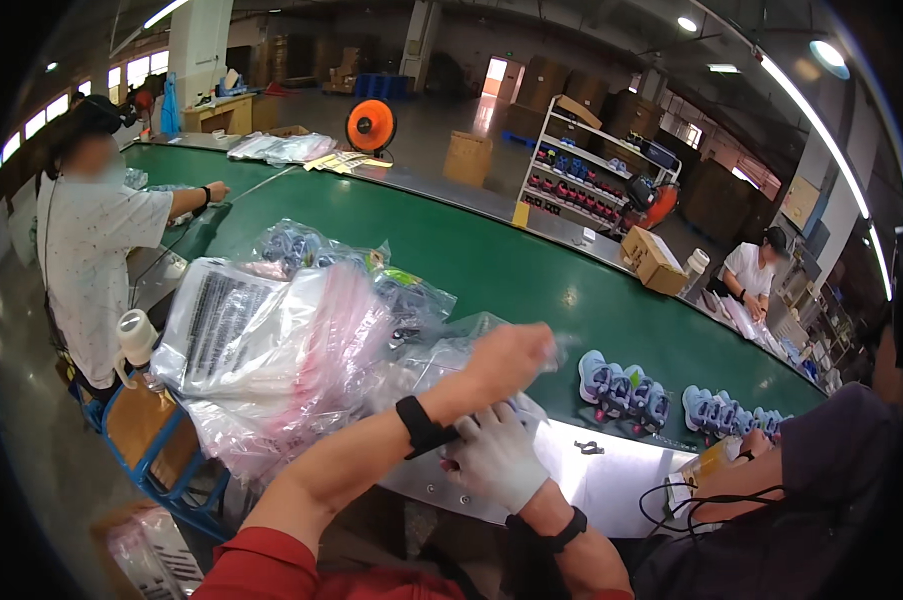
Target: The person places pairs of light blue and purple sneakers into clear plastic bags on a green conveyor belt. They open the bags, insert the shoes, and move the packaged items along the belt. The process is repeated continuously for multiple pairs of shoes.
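My bare left hand (512,362) reaches across to the right over the table edge, fingers closed on the film of a clear plastic bag (472,328). Below its wrist, my right hand (500,455) in a white glove has bent fingers over something mostly hidden; a bit of pink shows beside them. To the left lies a big heap of clear plastic bags (302,350) with pink edges. Behind the heap are bagged blue shoes (297,243). Right of my hands, a row of light-blue shoes (622,390) stands on the green belt (512,270).
A co-worker (97,230) stands at the left, a dark sleeve (837,450) is close on my right, and another person (754,275) works farther off. A white bottle (137,338), a blue-framed stool (157,440), a carton (654,260) and an orange fan (371,127) surround the belt.
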Demonstrator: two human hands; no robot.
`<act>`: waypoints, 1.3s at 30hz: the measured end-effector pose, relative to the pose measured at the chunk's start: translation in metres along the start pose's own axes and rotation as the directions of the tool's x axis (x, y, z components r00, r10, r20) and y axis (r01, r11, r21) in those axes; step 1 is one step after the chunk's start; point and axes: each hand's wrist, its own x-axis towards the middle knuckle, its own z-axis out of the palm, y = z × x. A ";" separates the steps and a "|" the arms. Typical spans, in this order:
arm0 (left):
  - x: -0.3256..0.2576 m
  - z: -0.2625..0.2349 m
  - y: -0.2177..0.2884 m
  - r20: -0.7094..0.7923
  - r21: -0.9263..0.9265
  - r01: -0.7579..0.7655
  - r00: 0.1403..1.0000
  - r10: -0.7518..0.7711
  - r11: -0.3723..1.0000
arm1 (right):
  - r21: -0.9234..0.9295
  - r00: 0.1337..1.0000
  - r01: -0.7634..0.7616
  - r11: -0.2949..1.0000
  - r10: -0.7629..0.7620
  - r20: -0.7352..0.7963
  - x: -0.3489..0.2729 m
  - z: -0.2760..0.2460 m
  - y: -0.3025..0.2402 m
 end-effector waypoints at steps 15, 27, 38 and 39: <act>-0.060 0.011 0.011 0.045 -0.002 0.103 0.994 -0.102 0.995 | 0.260 0.878 -0.384 0.886 0.437 -0.193 0.015 0.098 0.076; -0.042 0.009 -0.024 0.102 -0.111 0.344 0.937 -0.334 0.932 | 0.231 0.714 -0.431 0.872 0.486 -0.504 0.136 0.161 0.152; -0.064 0.006 -0.026 0.161 -0.643 0.467 0.857 -0.489 0.607 | 0.980 0.939 -0.111 0.163 0.341 0.049 -0.012 0.057 0.074; -0.064 0.005 -0.017 0.071 -0.557 0.437 0.873 -0.483 0.707 | 0.989 0.914 -0.089 0.121 0.404 0.033 -0.020 0.056 0.074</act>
